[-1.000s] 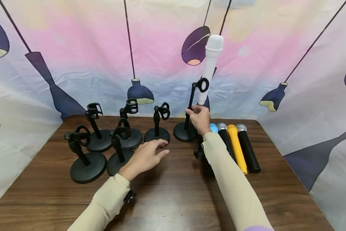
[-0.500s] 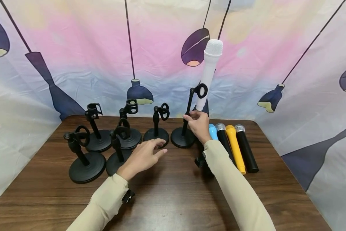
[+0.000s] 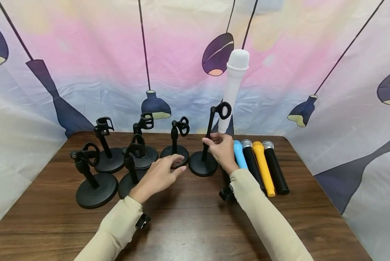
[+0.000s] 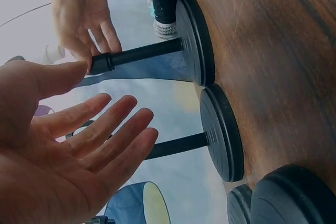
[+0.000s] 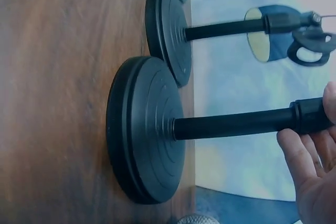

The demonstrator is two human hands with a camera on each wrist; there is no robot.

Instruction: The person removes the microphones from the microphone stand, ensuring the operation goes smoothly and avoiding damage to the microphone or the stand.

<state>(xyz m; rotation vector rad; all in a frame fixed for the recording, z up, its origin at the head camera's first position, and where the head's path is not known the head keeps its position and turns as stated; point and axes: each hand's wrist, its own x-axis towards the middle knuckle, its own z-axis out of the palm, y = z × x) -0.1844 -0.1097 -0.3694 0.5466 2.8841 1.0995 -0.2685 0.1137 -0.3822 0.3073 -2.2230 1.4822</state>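
My right hand (image 3: 222,148) pinches the upper pole of a black desktop microphone stand (image 3: 202,164). A white microphone (image 3: 233,85) leans up and right at the stand's ring-shaped clip, which crosses its lower part. In the right wrist view, the thumb and fingers of my right hand (image 5: 315,166) close on the thick collar of that stand's pole. My left hand (image 3: 159,177) hovers palm down, fingers loosely extended, holding nothing. It is in front of another black stand (image 3: 174,152). The left wrist view shows the palm of my left hand (image 4: 68,145) bare.
Several more black stands, such as the front-left stand (image 3: 97,190), fill the table's left side. At right lie a blue microphone (image 3: 239,154), a black microphone (image 3: 253,165), a yellow microphone (image 3: 263,168) and another black one (image 3: 275,168). A patterned cloth (image 3: 188,54) hangs behind the wooden table (image 3: 188,224).
My right hand has brought the stand and white microphone nearer to me and slightly left. My left hand stays almost where it was.
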